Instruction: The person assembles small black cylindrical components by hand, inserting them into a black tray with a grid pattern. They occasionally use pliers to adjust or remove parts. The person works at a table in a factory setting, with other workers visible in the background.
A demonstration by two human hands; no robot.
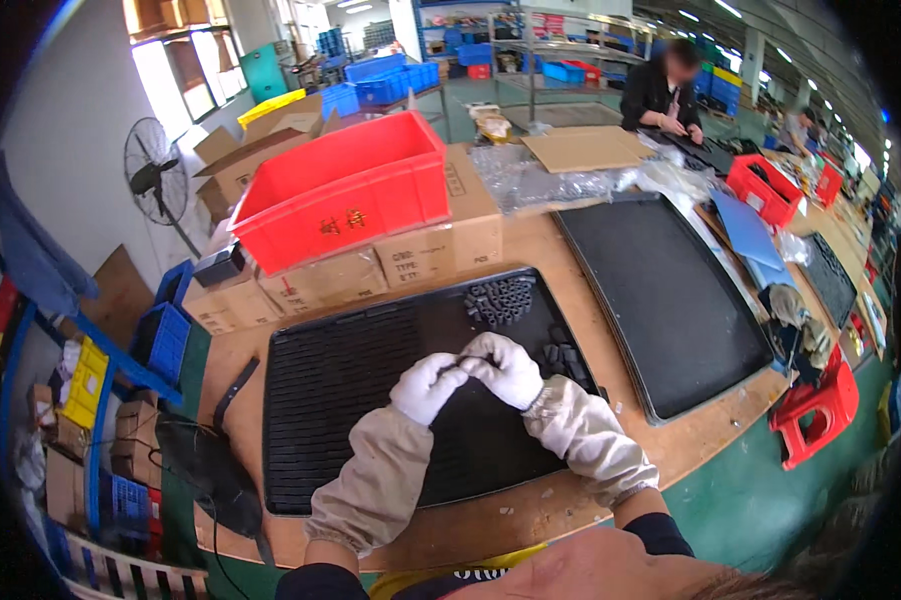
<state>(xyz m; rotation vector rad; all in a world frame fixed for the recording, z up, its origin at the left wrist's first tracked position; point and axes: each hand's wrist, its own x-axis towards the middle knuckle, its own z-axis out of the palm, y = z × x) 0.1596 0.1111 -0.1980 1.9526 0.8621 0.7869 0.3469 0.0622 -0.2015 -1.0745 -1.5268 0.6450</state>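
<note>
Both my hands wear white gloves and meet above the middle of a black tray [490, 478]. My left hand [428, 388] has its fingers closed in a pinch, and my right hand [504, 370] pinches right beside it. Whatever sits between the fingertips is too small and hidden to make out. Rows of flat black strips [340, 400] cover the tray's left part. Toward its far right corner stands a cluster of small black cylindrical pieces [500, 300]. A few loose black blocks [562, 358] lie by the right edge, just past my right hand.
Behind the tray, a red bin [345, 195] rests on cardboard boxes [440, 250]. Another black tray [670, 300] lies to the right. A red stool [818, 410] stands beyond the table's right edge. A black bag [205, 470] hangs at the left edge. A person [665, 95] works farther back.
</note>
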